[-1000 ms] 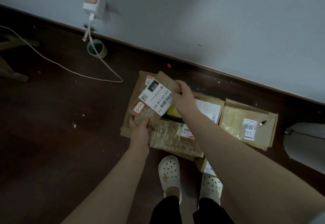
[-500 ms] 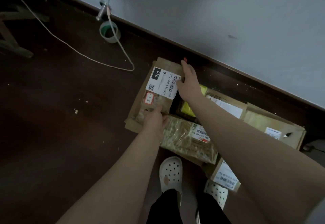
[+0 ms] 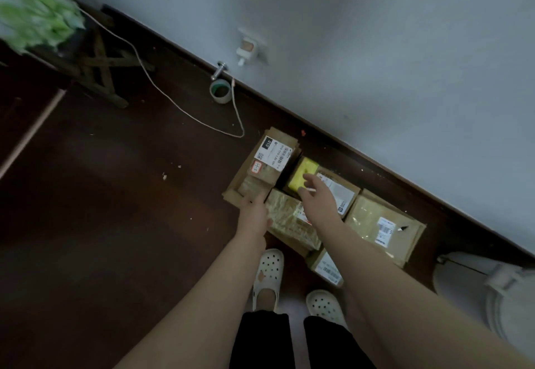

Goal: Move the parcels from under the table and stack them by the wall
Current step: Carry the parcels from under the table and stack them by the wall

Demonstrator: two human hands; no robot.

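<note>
Parcels, floor lot, by the wall (image 3: 376, 50), on dark floor (image 3: 115, 224). Largest: brown box (image 3: 362, 215) at the right, barcode label, print too small to read. Next: flat carton (image 3: 238, 184) at the left, and lying on it the labelled parcel (image 3: 270, 166), white label with "010" in a black block, a barcode, and a red-edged sticker with handwriting I cannot make out. Then bubble-wrapped parcel (image 3: 286, 218), box with white label (image 3: 340, 192), yellow parcel (image 3: 305, 170) and small box (image 3: 327, 267) beside my foot. My left hand (image 3: 254, 212) rests its straight fingers on the labelled parcel's near end. My right hand (image 3: 318, 197) hovers over the yellow parcel, fingers loosely spread, holding nothing.
</note>
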